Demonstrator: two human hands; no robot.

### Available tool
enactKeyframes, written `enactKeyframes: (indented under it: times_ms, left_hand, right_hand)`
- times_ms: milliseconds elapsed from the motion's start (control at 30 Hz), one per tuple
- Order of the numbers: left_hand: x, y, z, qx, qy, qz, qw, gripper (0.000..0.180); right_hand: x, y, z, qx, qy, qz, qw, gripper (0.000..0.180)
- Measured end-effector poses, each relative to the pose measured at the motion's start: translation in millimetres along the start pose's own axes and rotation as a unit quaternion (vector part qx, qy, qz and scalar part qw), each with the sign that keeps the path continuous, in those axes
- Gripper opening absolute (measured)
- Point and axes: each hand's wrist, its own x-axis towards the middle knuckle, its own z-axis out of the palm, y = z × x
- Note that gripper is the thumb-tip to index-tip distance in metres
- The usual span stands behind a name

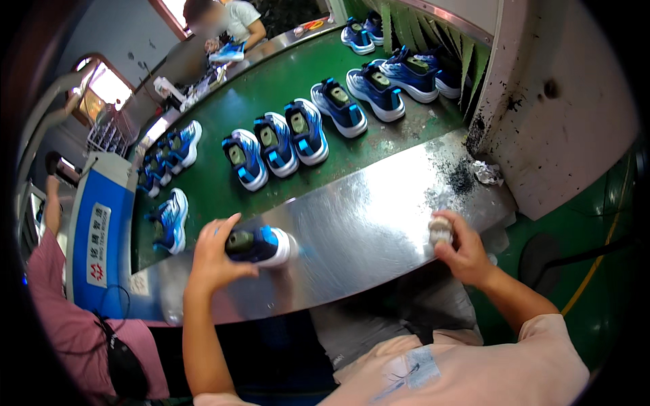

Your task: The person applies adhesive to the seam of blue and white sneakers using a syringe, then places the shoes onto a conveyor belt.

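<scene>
On the steel ledge lies a dark blue sneaker (265, 246) with a white sole and a bright blue heel tab, its heel to the right. My left hand (215, 256) grips its toe end, thumb on the near side and fingers on the far side. Farther right, my right hand (467, 253) is closed around a small round beige-and-white thing (440, 231) above the ledge. Its kind I cannot make out. Several matching sneakers (245, 160) stand in a slanting row on the green conveyor belt (203, 199) beyond the ledge.
More sneakers (169, 220) stand at the belt's left. Green curtain strips (472, 78) hang at a machine opening, back right. Crumpled foil (487, 173) lies by black stains on the steel ledge (352, 237). A co-worker (237, 24) handles a shoe across the belt; another person's pink sleeve shows left.
</scene>
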Motion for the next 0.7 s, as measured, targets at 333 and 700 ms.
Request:
enactKeyframes:
  times_ms: [333, 700]
  left_hand:
    - [-44.5, 128.0, 31.4, -0.053, 0.221, 0.155, 0.962, 0.04]
    - [-86.0, 205.3, 46.1, -0.064, 0.281, 0.086, 0.954, 0.018]
  right_hand:
    - [7.7, -17.0, -61.0, -0.076, 0.055, 0.03, 0.995, 0.034]
    - [85.6, -148.9, -1.5, 0.366, -0.335, 0.1, 0.863, 0.085]
